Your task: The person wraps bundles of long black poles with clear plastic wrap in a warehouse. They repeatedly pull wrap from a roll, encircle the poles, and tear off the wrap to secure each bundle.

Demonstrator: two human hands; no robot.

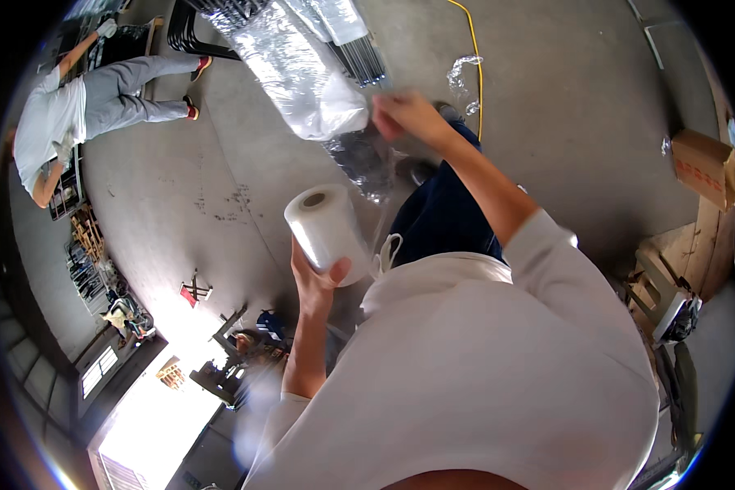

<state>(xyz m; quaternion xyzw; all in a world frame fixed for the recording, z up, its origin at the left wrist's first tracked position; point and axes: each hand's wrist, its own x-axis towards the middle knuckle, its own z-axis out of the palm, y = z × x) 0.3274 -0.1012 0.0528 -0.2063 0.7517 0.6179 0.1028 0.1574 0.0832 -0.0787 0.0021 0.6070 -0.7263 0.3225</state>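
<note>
My left hand (pixel 314 278) grips a thick roll of clear stretch film (pixel 328 233) near its lower end, thumb across the side. The roll is tilted, with the hole of its core facing up. My right hand (pixel 404 116) is beside the near end of a long bundle wrapped in shiny clear film (pixel 302 77). That hand is blurred by motion, so its fingers and anything in them cannot be made out. Dark metal rods (pixel 359 59) stick out at the bundle's right. Loose film hangs between the bundle and my legs.
A yellow cord (pixel 475 65) runs along the concrete floor, with crumpled film scraps (pixel 457 75) beside it. Black bent tubes (pixel 189 33) lie left of the bundle. A co-worker (pixel 82 106) bends over racks at the far left. A cardboard box (pixel 705 169) stands at right.
</note>
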